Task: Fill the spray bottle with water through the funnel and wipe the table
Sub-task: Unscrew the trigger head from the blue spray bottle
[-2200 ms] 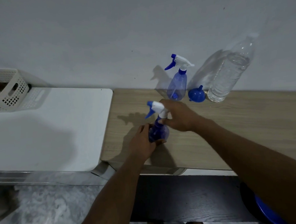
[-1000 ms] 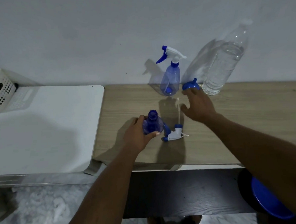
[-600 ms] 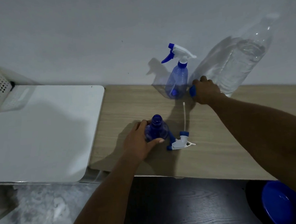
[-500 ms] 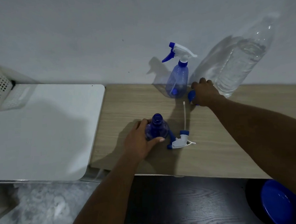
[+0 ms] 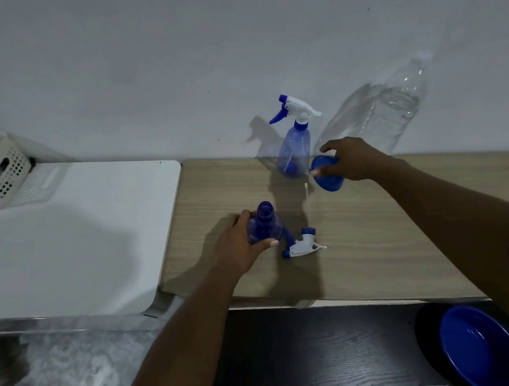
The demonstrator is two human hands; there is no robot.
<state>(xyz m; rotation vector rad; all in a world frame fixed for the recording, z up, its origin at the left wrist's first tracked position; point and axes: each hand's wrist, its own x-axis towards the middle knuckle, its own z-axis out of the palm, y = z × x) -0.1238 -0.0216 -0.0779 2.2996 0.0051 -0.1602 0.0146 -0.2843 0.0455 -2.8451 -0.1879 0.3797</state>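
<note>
Half a second ago your right hand [image 5: 354, 161] lay over the blue funnel [image 5: 329, 178] on the wooden table [image 5: 382, 245]; now it has the funnel pinched between thumb and fingers and tipped up, wide rim facing you, just beside the capped spray bottle [image 5: 294, 152] at the wall. Your left hand [image 5: 238, 246] has not shifted — it is wrapped around the body of the open spray bottle [image 5: 265, 224], which stands upright near the front edge with its neck bare. The removed trigger head [image 5: 301, 245] lies just to the bottle's right, its thin dip tube [image 5: 307, 207] faint against the wood. The funnel's spout is hidden behind your fingers, and whether the rim is touching the table cannot be told. The clear water bottle [image 5: 391, 117] is washed out at its cap — your wrist covers its base.
</note>
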